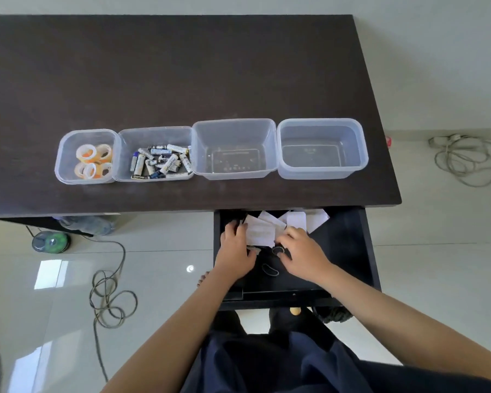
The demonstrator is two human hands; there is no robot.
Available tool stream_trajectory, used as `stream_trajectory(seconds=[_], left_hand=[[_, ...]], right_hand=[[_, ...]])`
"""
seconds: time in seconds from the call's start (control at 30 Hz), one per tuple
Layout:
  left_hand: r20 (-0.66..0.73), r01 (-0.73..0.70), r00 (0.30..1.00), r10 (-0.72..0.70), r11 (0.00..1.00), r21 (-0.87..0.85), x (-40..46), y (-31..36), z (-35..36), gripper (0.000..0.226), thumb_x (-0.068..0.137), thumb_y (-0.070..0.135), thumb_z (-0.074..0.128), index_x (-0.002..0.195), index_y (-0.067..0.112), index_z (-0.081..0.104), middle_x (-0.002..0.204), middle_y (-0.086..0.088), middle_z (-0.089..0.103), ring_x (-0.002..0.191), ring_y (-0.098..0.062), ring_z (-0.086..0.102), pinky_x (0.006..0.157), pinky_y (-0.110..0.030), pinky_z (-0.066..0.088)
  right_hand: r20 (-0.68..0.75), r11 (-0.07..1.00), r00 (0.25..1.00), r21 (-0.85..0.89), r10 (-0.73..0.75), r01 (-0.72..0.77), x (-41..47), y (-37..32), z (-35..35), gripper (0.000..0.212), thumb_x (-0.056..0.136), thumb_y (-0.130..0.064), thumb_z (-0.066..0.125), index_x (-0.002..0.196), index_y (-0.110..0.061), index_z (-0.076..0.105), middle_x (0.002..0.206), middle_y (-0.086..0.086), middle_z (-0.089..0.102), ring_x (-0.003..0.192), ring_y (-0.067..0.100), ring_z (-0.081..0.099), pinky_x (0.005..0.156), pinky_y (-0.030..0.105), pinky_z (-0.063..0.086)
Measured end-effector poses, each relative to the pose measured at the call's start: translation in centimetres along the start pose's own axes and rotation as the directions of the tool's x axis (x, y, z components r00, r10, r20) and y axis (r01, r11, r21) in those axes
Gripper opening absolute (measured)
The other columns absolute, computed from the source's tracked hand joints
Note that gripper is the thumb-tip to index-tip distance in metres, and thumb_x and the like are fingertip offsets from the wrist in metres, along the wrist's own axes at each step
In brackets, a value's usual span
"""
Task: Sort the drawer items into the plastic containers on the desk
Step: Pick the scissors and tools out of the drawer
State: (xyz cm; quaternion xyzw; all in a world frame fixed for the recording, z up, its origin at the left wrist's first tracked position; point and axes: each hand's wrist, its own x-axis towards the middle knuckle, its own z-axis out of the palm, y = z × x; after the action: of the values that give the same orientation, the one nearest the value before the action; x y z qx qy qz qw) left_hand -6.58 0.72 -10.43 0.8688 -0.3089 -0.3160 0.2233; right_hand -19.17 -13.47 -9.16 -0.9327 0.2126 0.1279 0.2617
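- The counter [182, 66] is a very dark brown, close to black, with a faint wood grain.
- Four containers [322, 148] of clear, slightly bluish plastic stand in a row on it.
- The tape rolls [92, 163] in the leftmost one are yellow-orange with white cores.
- The batteries [160, 161] next to them are mostly white and silver, some with blue or black bands.
- The drawer [343, 251] is black inside.
- The paper slips [270, 225] in it are white.
- A thin rubber band [270, 270] there looks dark.
- The floor [159, 251] is glossy pale grey-white tile.
- The cables [111, 293] on it are grey.
- The person's clothing [267, 364] is dark navy.
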Motion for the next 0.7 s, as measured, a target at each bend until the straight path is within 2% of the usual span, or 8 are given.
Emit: stream_trajectory(seconds=[0.07,0.13,0.2,0.27,0.4,0.53,0.63,0.7], left_hand=[[0.052,0.089,0.995,-0.090,0.996,0.034,1.3,0.5,0.5,0.082,0.081,0.031,0.067,0.147,0.016,0.022,0.153,-0.015,0.014,0.140,-0.038,0.019,0.107,-0.046,0.034],[0.114,0.161,0.979,-0.170,0.984,0.081,2.6,0.8,0.6,0.099,0.076,0.036,0.073,0.150,0.022,0.010,0.156,-0.015,0.005,0.142,-0.039,0.013,0.109,-0.049,0.031],[0.175,0.204,0.959,-0.224,0.971,0.123,3.3,1.0,0.6,0.111,0.071,0.037,0.078,0.151,0.029,0.002,0.158,-0.014,-0.001,0.142,-0.040,0.013,0.106,-0.049,0.036],[0.221,0.233,0.939,-0.265,0.959,0.161,3.7,1.2,1.3,0.117,0.069,0.034,0.081,0.151,0.033,-0.002,0.158,-0.012,-0.004,0.143,-0.042,0.010,0.104,-0.048,0.038],[0.185,0.235,0.942,-0.280,0.944,0.231,3.7,1.5,3.0,0.113,0.062,0.036,0.083,0.146,0.037,0.008,0.154,-0.011,0.007,0.138,-0.041,0.014,0.098,-0.050,0.044],[0.165,0.178,0.959,-0.231,0.942,0.284,2.5,2.0,4.5,0.103,0.060,0.040,0.083,0.141,0.033,0.020,0.146,-0.007,0.019,0.132,-0.034,0.023,0.096,-0.049,0.045],[0.198,0.124,0.961,-0.195,0.939,0.320,1.6,2.1,5.4,0.104,0.058,0.041,0.084,0.141,0.034,0.021,0.143,-0.004,0.021,0.129,-0.031,0.027,0.099,-0.051,0.043],[0.220,0.102,0.959,-0.177,0.943,0.316,1.1,2.0,5.7,0.103,0.059,0.038,0.085,0.142,0.033,0.022,0.141,-0.002,0.024,0.129,-0.030,0.029,0.098,-0.050,0.045]], right_hand=[[0.011,0.996,0.999,-0.078,0.051,-0.050,0.4,1.5,0.2,0.043,0.086,-0.029,0.061,0.127,-0.021,0.051,0.132,0.003,0.043,0.120,0.028,0.042,0.091,0.039,0.045],[0.044,0.977,0.988,-0.159,0.150,-0.141,1.5,2.6,0.2,0.067,0.081,-0.039,0.067,0.140,-0.029,0.036,0.147,0.006,0.026,0.131,0.034,0.030,0.105,0.050,0.035],[0.068,0.950,0.964,-0.201,0.255,-0.237,2.9,3.3,-0.3,0.089,0.073,-0.049,0.072,0.144,-0.036,0.021,0.151,0.009,0.014,0.137,0.040,0.017,0.108,0.062,0.023],[0.112,0.923,0.930,-0.214,0.349,-0.321,4.2,4.2,-0.5,0.099,0.064,-0.054,0.076,0.142,-0.038,0.017,0.149,0.010,0.014,0.138,0.044,0.012,0.107,0.067,0.017],[0.245,0.922,0.891,-0.154,0.383,-0.355,5.0,5.7,-0.2,0.104,0.061,-0.051,0.080,0.140,-0.047,0.012,0.154,0.005,0.004,0.139,0.050,0.001,0.106,0.071,0.014],[0.230,0.931,0.907,-0.188,0.352,-0.313,3.0,6.6,0.7,0.093,0.062,-0.053,0.079,0.134,-0.051,0.019,0.154,0.000,-0.005,0.138,0.046,-0.002,0.106,0.071,0.019],[0.253,0.926,0.897,-0.213,0.362,-0.313,1.0,7.1,1.6,0.091,0.065,-0.054,0.077,0.134,-0.049,0.019,0.153,0.000,-0.015,0.137,0.047,-0.006,0.108,0.070,0.015],[0.252,0.918,0.891,-0.225,0.378,-0.326,-0.1,7.2,2.1,0.091,0.065,-0.058,0.075,0.135,-0.049,0.018,0.152,0.002,-0.013,0.137,0.047,-0.005,0.109,0.070,0.010]])
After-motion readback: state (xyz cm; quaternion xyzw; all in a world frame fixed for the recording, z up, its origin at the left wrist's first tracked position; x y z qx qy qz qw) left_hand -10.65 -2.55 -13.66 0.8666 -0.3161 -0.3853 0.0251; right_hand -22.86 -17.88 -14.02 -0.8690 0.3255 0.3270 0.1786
